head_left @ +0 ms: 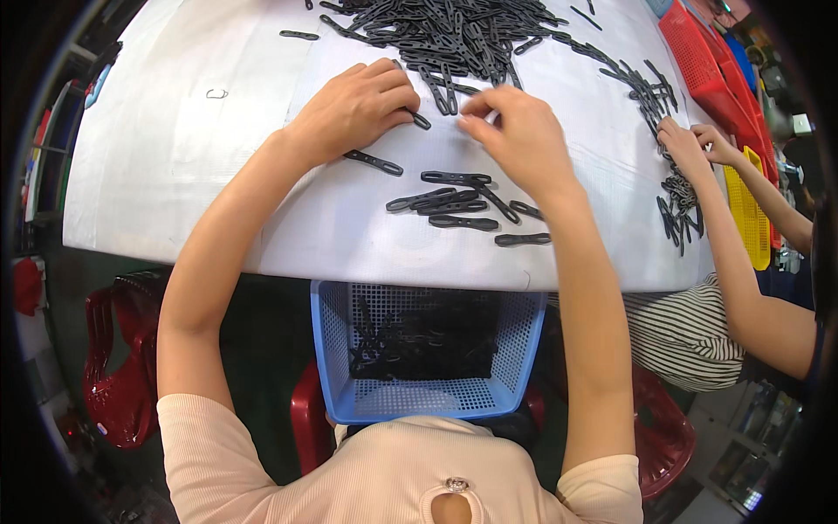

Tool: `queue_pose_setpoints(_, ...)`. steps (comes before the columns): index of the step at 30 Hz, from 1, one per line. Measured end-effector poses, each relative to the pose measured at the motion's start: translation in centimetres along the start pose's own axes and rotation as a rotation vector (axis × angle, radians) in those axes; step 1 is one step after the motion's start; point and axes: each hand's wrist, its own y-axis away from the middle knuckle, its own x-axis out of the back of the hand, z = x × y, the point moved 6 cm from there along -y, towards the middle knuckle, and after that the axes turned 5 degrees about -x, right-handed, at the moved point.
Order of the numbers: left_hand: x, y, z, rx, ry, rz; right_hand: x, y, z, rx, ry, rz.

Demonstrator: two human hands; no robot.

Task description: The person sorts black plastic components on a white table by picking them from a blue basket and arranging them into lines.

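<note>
Place: a workshop of the small-parts kind. Evidence: one broad, white-covered counter [175,166], carrying a large heap of black, slotted, elongated strips [467,39], with smaller batches lying apart; one second person [764,323] at the right side, handling a separate batch; one blue, perforated plastic basket [419,407] at the near edge, containing black pieces; red [696,61] and yellow [745,210] perforated plastic baskets, far right; glossy, dark-red plastic chairs [125,397].

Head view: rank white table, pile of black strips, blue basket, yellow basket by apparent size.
1. White table
2. Blue basket
3. Pile of black strips, cut off at the top
4. Yellow basket; farther off and partly hidden, so true size unsure
</note>
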Motion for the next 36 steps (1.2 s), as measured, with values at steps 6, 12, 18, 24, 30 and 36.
queue_pose_setpoints(6,-0.5,-0.3,1.1,0.025,-0.057,-0.060,-3.4,-2.9,-1.4,0.114,0.361,0.228)
queue_pose_setpoints(12,0.3,1.1,0.8,0.056,0.137,0.028,-2.6,-1.8,-0.9,-0.050,0.190,-0.016)
queue_pose_setpoints(18,-0.4,1.0,0.7,0.035,0.010,0.007,-0.8,0.0,1.0,-0.147,0.092,-0.092)
queue_pose_setpoints(24,0.0,0.0,1.7,0.229,0.250,-0.087,-1.7,-1.9,1.0,-0.109,0.371,0.182)
queue_pose_setpoints(30,1.0,1.4,1.5,0.294,0.279,-0.150,-0.2,0.2,2.5,-0.165,0.064,0.011)
queue_pose_setpoints(36,0.2,-0.2,-1.7,0.180,0.025,0.092,0.7,-0.4,2.0,-0.031,0.076,-0.051)
